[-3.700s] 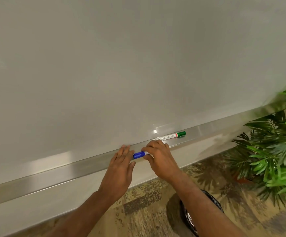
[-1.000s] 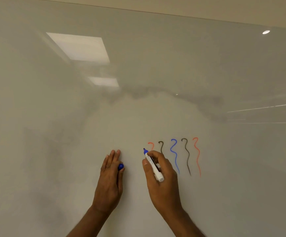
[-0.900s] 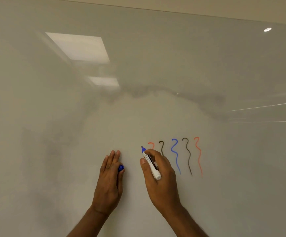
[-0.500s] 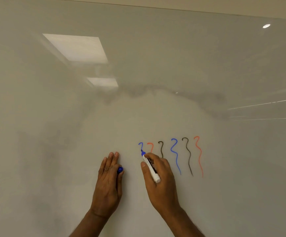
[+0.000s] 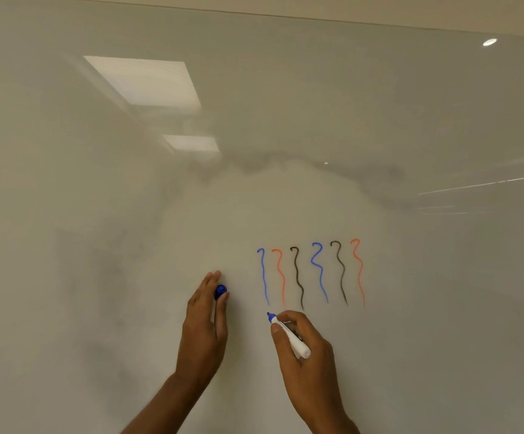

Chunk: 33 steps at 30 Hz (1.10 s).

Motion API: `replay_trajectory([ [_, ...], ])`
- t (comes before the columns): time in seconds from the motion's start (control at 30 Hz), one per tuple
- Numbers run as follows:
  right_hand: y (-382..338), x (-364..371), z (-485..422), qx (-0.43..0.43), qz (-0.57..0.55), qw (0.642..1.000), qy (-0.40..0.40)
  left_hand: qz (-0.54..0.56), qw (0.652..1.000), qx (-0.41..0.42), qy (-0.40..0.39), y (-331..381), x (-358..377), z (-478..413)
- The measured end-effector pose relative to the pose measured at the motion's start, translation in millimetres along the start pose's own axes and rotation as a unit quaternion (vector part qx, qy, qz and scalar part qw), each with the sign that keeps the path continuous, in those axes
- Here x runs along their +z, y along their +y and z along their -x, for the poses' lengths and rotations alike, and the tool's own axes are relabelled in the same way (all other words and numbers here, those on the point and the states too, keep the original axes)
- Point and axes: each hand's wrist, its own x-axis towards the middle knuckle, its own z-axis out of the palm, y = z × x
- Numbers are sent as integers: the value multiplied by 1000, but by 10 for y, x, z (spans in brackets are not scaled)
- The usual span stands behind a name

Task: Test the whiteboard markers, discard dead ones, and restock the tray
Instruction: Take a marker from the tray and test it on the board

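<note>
View from my head, looking at a glossy whiteboard (image 5: 98, 189) that fills nearly the whole frame.

My right grip (image 5: 306, 352) is low and right of centre, fingers and thumb curled round a white-barrelled marker (image 5: 290, 336) and pinching it near the front. The marker is uncapped. Its blue tip (image 5: 269, 315) points up and to the left, and its blunt white back end sticks out over my knuckles. The tip sits just below the bottom end of a blue squiggle (image 5: 262, 277); I cannot tell whether it touches the board.

That blue squiggle is the leftmost of six upright wavy lines in a row. To its right come an orange-red line (image 5: 281, 278), a dark line (image 5: 297, 278), a second blue line (image 5: 319, 272), a second dark line (image 5: 341, 272) and a second orange-red line (image 5: 359, 272).

My left grip (image 5: 206, 324) is to the left of the row, well apart from it, fingers straight and together, pointing up the board. It pinches a blue cap (image 5: 220, 291) between thumb tip and fingers.

Ceiling light panels (image 5: 143, 81) are reflected in the upper left of the board.
</note>
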Motion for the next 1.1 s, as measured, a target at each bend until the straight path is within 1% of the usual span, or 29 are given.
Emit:
replay_trajectory([
  [0.07,-203,-26,110,-4,-53,998,-25,86,992,-85,34,197,-79,83],
  [0.1,-305,-33,168,-12,-72,996,-43,152,977,-142,42,280,-126,110],
  [0.13,-398,-40,219,-21,-82,994,-64,237,947,-213,40,347,-169,117],
  [0.17,-480,-34,273,-30,-88,992,-85,333,898,-285,29,399,-230,128],
  [0.2,-550,-24,318,-37,-93,990,-102,423,837,-346,19,444,-294,136],
  [0.23,-608,-1,364,-38,-99,988,-115,493,778,-390,16,480,-374,149],
  [0.27,-656,23,407,-38,-105,986,-125,543,727,-420,16,515,-452,168],
  [0.3,-692,45,440,-39,-106,985,-131,579,686,-439,18,554,-521,185],
  [0.33,-729,74,476,-40,-107,984,-138,602,660,-449,19,587,-595,210],
  [0.37,-762,96,502,-39,-108,983,-146,615,645,-452,17,619,-654,227],
  [0.43,-815,136,552,-40,-114,980,-158,622,639,-452,5,693,-765,276],
  [0.63,-872,180,648,-47,-128,977,-163,610,662,-436,-14,772,-912,428],
  [0.67,-861,167,659,-47,-129,976,-166,602,671,-433,-17,788,-916,466],
  [0.77,-796,110,679,-54,-132,974,-176,549,712,-437,-19,865,-888,569],
  [0.8,-779,102,682,-57,-132,974,-174,537,720,-438,-17,884,-877,597],
  [0.9,-706,51,707,-64,-137,972,-178,515,735,-442,22,972,-778,703],
  [1.1,-416,57,813,-26,-176,965,-195,486,734,-462,112,1029,-597,1020],
])
